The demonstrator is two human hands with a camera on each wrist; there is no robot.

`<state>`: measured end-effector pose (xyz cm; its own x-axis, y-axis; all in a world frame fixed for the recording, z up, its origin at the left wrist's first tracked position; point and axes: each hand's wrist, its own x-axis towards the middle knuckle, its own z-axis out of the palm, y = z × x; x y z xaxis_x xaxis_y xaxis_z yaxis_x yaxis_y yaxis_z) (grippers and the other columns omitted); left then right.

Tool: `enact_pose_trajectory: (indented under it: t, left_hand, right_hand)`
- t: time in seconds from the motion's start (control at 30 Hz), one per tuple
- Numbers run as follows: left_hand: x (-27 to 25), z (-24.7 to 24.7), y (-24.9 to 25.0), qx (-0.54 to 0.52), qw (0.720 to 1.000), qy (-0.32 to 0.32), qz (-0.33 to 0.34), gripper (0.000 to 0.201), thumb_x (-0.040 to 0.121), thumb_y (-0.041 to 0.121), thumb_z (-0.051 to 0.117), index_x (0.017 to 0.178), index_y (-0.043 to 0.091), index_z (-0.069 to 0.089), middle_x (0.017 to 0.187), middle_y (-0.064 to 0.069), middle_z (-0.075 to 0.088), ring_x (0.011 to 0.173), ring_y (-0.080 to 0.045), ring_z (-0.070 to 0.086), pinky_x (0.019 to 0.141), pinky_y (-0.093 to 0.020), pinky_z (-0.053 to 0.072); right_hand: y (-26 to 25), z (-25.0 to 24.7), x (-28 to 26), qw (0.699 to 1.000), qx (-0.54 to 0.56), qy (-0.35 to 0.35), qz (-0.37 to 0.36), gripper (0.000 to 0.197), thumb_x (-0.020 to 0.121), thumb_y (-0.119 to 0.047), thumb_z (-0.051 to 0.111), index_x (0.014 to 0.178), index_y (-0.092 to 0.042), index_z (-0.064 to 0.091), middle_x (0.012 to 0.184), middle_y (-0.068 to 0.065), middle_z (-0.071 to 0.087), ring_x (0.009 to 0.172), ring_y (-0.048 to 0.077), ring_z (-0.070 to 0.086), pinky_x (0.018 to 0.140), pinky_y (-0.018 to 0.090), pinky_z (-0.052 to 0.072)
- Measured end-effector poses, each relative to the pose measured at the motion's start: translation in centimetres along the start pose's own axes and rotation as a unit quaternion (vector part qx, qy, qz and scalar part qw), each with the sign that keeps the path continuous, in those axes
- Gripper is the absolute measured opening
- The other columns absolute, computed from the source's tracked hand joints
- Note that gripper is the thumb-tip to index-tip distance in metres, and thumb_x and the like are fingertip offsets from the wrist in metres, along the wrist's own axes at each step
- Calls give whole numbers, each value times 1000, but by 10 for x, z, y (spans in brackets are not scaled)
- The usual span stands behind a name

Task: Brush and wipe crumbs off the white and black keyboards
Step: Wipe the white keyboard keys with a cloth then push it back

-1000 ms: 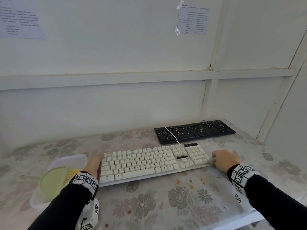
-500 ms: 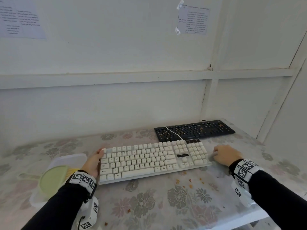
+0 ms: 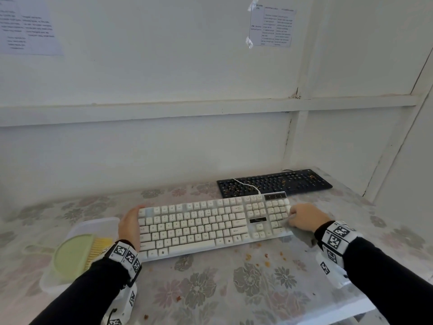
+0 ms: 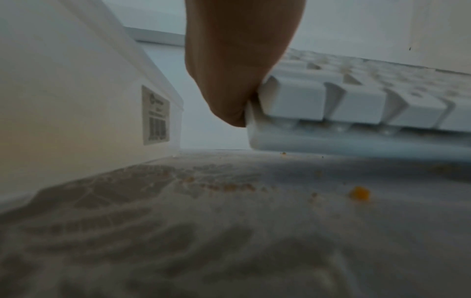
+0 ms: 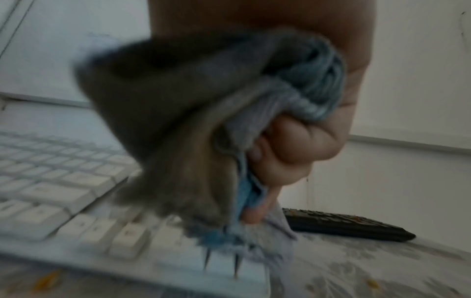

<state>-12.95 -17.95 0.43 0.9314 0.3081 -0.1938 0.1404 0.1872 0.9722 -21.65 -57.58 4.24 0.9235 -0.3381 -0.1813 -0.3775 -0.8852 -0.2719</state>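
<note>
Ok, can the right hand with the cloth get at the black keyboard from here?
Probably yes: the right hand gripping the cloth sits just before the black keyboard, with nothing between.

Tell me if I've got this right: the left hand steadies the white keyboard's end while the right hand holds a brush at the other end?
Not quite: the right hand grips a grey-blue cloth, not a brush, as the right wrist view shows. The left hand does steady the white keyboard.

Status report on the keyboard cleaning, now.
Left hand braces white keyboard's left end. Right hand grips cloth at its right end. Black keyboard behind carries crumbs. Nothing in the way.
</note>
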Motion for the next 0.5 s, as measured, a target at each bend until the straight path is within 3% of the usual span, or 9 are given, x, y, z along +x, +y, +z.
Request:
enact_pose_trajectory:
  t: [0.07,0.1,0.17,0.2,0.3,0.37,0.43,0.5]
  left_hand:
    - [-2,1,0,6,1000,20,12,20,88,33,52,79,24,67,84,-15,65,89,-36,65,82,-45,51]
    - [-3,1,1,2,1000,19,14,19,89,30,52,82,21,67,74,-12,65,78,-32,66,72,-38,51]
    - [-4,3,0,-4,1000,14,14,18,89,27,51,82,20,66,52,-2,62,51,-20,62,56,-27,45]
    - [-5,3,0,-2,1000,14,19,18,90,27,51,80,20,66,48,0,61,46,-18,59,53,-26,44]
    - [-6,4,0,-13,999,15,27,19,90,30,52,83,19,65,58,-5,61,51,-21,59,53,-26,45]
    - [-5,3,-1,-12,1000,13,26,20,91,30,52,80,19,65,51,-2,61,44,-18,60,48,-24,47]
    - [-3,2,-2,-11,1000,3,23,20,92,30,52,77,20,63,44,1,60,38,-12,59,40,-21,47]
    - [-1,2,-2,-9,1000,-8,17,20,92,30,51,79,20,62,51,-3,61,43,-17,60,44,-22,49]
  right_hand:
    - [-3,-10,3,999,25,38,3,17,90,-33,55,92,-16,56,88,1,61,82,16,56,70,24,47]
    - [-5,-12,7,996,34,86,-9,18,92,-29,50,99,-14,55,93,4,62,80,17,57,71,26,48]
    - [-13,-10,12,985,35,160,-48,18,95,-24,42,109,-14,50,90,4,61,71,15,55,61,22,46]
    - [-18,-7,13,982,36,171,-69,18,96,-22,41,110,-14,48,84,2,59,66,12,54,53,19,41]
    - [-28,7,12,983,10,148,-112,17,97,-20,40,109,-12,48,76,-4,53,58,6,48,47,14,34]
    - [-30,11,9,984,-49,117,-123,15,98,-22,38,103,-12,47,82,-2,51,57,4,45,50,14,37]
    - [-33,9,8,988,-73,92,-98,14,97,-28,39,96,-16,46,90,-1,52,70,12,54,62,20,46]
    - [-42,4,6,991,-53,88,-81,17,94,-32,42,93,-16,48,93,0,56,81,17,57,65,23,44]
